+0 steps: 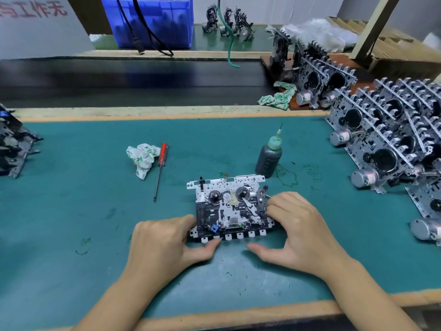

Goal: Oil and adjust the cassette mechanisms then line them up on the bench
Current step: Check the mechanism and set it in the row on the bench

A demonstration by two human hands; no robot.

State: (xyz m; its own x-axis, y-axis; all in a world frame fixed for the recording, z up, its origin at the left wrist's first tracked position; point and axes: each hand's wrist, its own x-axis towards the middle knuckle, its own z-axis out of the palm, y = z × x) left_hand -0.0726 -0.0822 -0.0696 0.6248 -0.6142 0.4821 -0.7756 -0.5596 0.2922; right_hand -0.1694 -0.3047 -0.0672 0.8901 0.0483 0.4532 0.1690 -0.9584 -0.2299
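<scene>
Silver perforated-metal cassette mechanism with black reels and a row of white tabs lies flat on the teal bench mat, centre front, between both hands. Left hand grips its left edge, fingers curled against the side, thumb stretched under the near tab row. Right hand grips the right edge, fingers curled over the top corner, thumb extended along the mat just beside the near edge, apart from the left thumb.

Just behind the mechanism, slightly right: dark grey plastic oil bottle with green needle nozzle, upright, not touching. Behind left, well apart: red-handled slim screwdriver lying on the mat, handle touching a crumpled white-green cloth. Nothing lies between hands and mechanism.

Right side of bench: leaning rows of finished silver mechanisms with round grey motors. Left edge: a dark stack of mechanisms, partly cut off. Behind the mat a black conveyor belt; second cloth at its right end; blue plastic crate on the far bench.

Both forearms enter from the bottom, angled inward, wrists low over the mat.
</scene>
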